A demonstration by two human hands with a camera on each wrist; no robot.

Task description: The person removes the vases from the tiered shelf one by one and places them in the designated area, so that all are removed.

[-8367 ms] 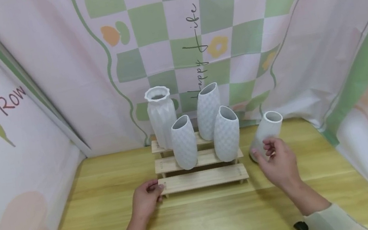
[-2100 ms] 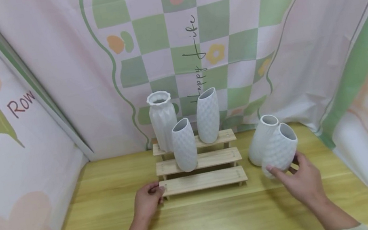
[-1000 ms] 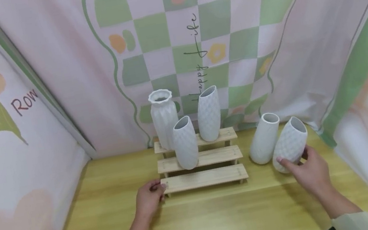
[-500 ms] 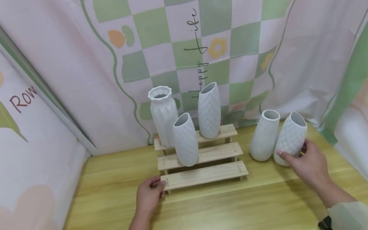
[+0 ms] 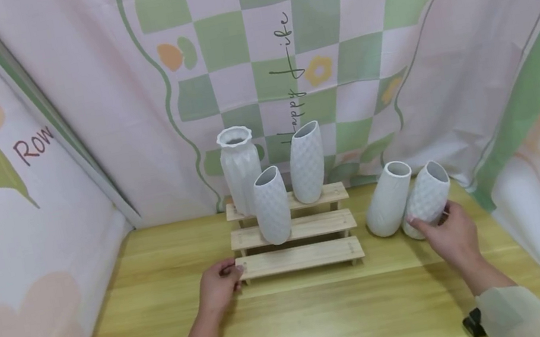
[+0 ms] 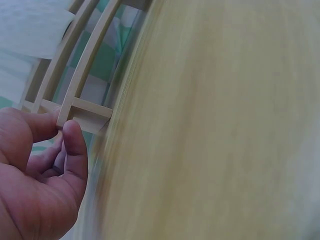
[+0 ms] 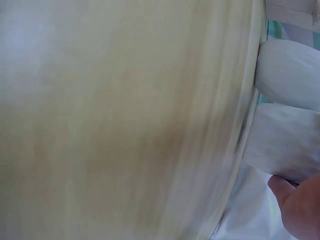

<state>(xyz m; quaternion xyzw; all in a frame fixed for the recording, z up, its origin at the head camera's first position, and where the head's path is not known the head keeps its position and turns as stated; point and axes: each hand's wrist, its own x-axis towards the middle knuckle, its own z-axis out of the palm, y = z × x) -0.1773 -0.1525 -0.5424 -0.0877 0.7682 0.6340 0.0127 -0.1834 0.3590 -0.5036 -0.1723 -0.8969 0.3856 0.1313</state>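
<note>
My left hand pinches the left end of the lowest step of a three-step wooden stand; the left wrist view shows thumb and finger on that end of the plank. At the right, my right hand holds the lower part of a white dimpled vase with a slanted mouth, thumb in front and fingers mostly hidden behind. This vase stands on the table close beside a smoother white vase. On the middle step is another dimpled vase.
The top step bears a fluted vase with a scalloped rim at the left and a dimpled vase at the right. A patterned curtain hangs behind the wooden table, with cloth at both sides.
My right hand has taken the dimpled vase from the middle step's right end and brought it down right of the smoother vase. My left hand has kept its hold on the stand.
</note>
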